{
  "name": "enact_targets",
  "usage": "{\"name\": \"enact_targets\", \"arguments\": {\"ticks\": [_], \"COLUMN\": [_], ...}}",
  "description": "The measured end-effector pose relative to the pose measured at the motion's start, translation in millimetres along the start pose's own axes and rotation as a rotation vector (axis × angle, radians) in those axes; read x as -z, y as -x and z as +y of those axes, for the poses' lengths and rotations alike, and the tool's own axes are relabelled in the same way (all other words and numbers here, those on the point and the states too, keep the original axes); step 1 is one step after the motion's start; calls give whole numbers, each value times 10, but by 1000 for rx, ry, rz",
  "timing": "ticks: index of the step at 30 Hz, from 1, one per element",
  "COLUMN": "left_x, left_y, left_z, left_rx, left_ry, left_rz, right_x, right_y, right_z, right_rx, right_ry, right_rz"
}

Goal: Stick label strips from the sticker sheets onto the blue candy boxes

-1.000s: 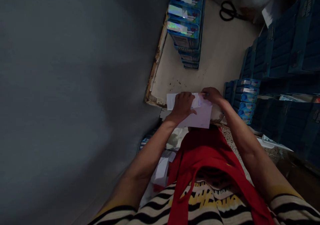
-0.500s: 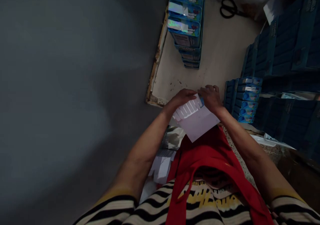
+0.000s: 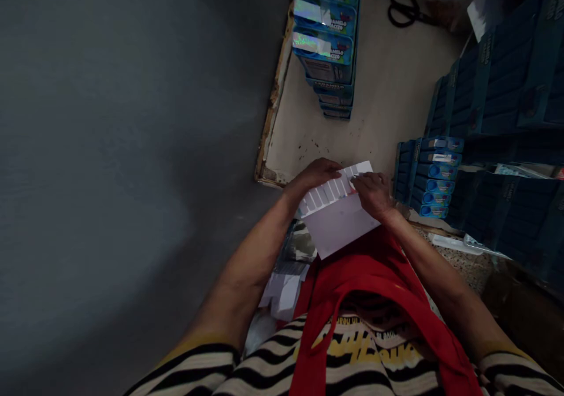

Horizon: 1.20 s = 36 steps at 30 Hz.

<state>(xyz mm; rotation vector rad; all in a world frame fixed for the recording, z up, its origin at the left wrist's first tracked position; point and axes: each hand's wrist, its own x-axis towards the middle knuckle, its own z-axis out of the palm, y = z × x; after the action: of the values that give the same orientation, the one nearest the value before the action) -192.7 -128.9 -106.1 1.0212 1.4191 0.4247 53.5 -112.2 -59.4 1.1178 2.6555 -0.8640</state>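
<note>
One white sheet point(image 3: 337, 228) bearing a row of pale strips, held over the near edge of the worktop point(image 3: 379, 96), above a red apron point(image 3: 365, 267). Probably light, thin, easily creased; best held by its plain margins. Two hands: left hand point(image 3: 325, 171) nearly closed on the upper edge, toward 11 o'clock; right hand point(image 3: 373, 195) with fingers bunched at the strips' 2 o'clock end, any grip there unclear. Worktop pale, dark-specked, its border chipped. Surroundings: column of blue boxes point(image 3: 325, 61), 12 o'clock; scissors point(image 3: 415, 15), 1 o'clock; grey wall point(image 3: 132, 149), 9 o'clock. Room dim.
</note>
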Motion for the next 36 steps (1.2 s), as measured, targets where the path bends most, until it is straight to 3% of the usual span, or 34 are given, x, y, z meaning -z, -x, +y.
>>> {"name": "enact_targets", "arguments": {"ticks": [3,6,8,10,12,15,17,19,24,28,32,36], "left_x": [17,-10,-80,-205,-369,-626,-771,-888,-1124,-1343,-1537,-1607], "left_y": [-110,-178,-142,-44,79,203,212,175,79,23,-120,-267], "left_z": [43,166,292,435,573,734,810,871,1039,1284,1551,1660], "left_rx": [29,96,21,-86,-115,-70,-48,-35,-28,-73,-123,-95], "left_ry": [-312,-527,-552,-418,-107,385,545,593,573,589,555,462], "left_rz": [109,278,439,551,494,223,102,88,161,225,363,422], "right_x": [100,250,388,544,695,861,924,960,1054,1192,1306,1325], "right_y": [80,204,302,400,493,618,688,750,897,969,909,789], "right_z": [-75,-152,-185,-196,-189,-167,-155,-142,-6,263,574,790], "right_rx": [-148,-357,-512,-624,-674,-699,-696,-689,-732,-752,-773,-823], "right_ry": [-43,-257,-491,-714,-879,-976,-971,-962,-911,-657,-377,-256], "right_rz": [62,220,337,407,430,433,437,446,500,598,644,593]}}
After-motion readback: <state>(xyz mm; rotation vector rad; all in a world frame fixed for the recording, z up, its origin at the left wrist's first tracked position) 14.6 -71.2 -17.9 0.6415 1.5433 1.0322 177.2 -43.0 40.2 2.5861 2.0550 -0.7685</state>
